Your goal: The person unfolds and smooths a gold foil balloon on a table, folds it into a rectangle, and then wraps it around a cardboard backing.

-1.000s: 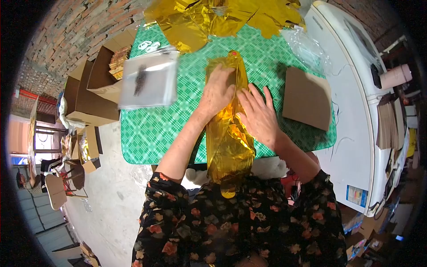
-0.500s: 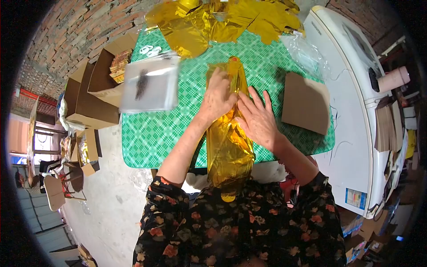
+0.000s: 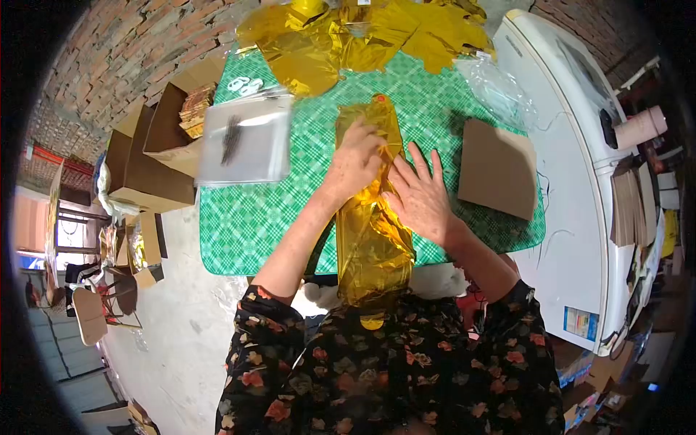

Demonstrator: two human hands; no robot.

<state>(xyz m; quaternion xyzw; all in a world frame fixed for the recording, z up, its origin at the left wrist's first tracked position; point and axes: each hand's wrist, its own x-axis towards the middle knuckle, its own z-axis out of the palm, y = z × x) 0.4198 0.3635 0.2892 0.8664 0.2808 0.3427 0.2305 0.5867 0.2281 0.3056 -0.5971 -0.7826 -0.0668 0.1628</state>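
Note:
A flat gold foil balloon [image 3: 375,250], folded into a long strip, runs from the table over its front edge to my lap. A small red mark shows at its far tip. My left hand [image 3: 357,158] is on the far part of the strip, its fingers curled down onto the foil and slightly blurred; the fingertips are partly hidden. Beside it, my right hand [image 3: 420,194] lies flat with spread fingers, pressing the strip's right edge near creased, shiny folds.
The green checked tablecloth [image 3: 246,232] bears more gold foil [image 3: 304,58], clear plastic sleeves [image 3: 261,145], a cardboard sheet [image 3: 497,168] and a clear bag [image 3: 500,87]. An open carton [image 3: 156,170] stands left. A white refrigerator [image 3: 573,203] stands right.
My left hand has shifted slightly, its fingers lifting and bending over the foil near the far end. My right hand stays in nearly the same place.

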